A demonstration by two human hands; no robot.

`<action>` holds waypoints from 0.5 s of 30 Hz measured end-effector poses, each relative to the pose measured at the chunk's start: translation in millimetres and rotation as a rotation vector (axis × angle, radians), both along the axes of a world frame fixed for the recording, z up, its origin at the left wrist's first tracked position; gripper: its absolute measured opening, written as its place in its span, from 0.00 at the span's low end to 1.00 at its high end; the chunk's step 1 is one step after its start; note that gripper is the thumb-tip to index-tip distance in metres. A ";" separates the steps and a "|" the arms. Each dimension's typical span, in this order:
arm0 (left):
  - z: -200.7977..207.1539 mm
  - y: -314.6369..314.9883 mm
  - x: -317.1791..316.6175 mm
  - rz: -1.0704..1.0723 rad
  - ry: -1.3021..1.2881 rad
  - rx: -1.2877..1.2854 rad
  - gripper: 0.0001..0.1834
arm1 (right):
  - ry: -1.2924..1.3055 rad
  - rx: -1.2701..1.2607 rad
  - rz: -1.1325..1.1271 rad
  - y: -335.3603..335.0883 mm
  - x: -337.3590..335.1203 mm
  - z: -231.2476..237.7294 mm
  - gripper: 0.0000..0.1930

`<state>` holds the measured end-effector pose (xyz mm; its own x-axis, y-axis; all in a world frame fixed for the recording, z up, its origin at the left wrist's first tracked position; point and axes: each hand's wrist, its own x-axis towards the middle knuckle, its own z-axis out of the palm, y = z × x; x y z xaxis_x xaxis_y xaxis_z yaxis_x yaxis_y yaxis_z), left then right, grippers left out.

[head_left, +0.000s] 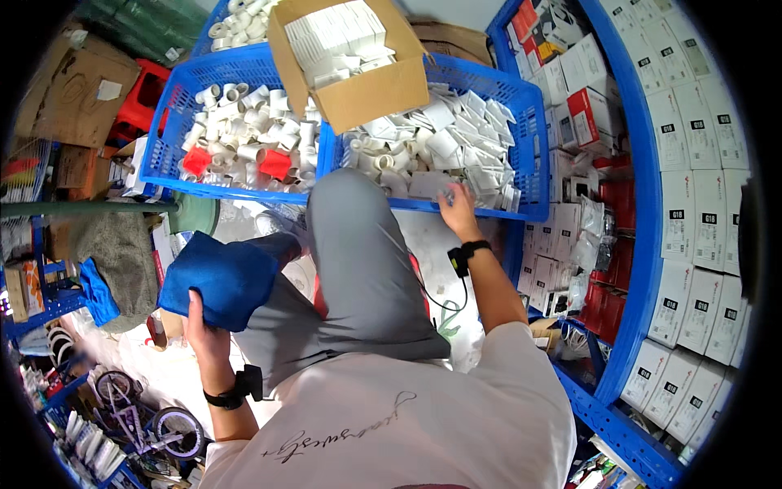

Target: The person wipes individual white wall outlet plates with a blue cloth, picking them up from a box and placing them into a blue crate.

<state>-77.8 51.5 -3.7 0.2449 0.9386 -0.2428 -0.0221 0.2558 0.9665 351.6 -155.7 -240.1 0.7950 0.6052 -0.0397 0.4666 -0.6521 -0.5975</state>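
My left hand [208, 330] grips a folded blue cloth [218, 281] by its lower edge, the thumb lying over it. The cloth is beside my left knee. My right hand [459, 213] reaches over the front rim of the right blue plastic crate [533, 163]. Its fingers are curled at flat white plates [476, 175]; a small greyish thing at the fingertips is too small to name. White pipe fittings [395, 159] lie in the same crate, left of the plates.
The left blue crate [159, 159] holds white pipe fittings and two red pieces. An open cardboard box [371, 102] of white plates rests across both crates. Blue shelving [631, 269] with stacked white boxes [672, 216] stands at right. A small bicycle [138, 424] is at lower left.
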 end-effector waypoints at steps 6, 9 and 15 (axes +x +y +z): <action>27.8 5.0 34.5 0.049 -0.075 -0.168 0.27 | 0.210 -0.135 0.146 55.4 50.2 -9.3 0.22; 24.2 5.8 35.0 0.040 -0.015 -0.130 0.26 | 0.304 -0.265 0.304 98.4 74.0 8.8 0.21; 22.3 11.5 34.2 0.087 -0.025 -0.173 0.25 | 0.374 -0.165 0.131 161.8 93.0 -48.3 0.21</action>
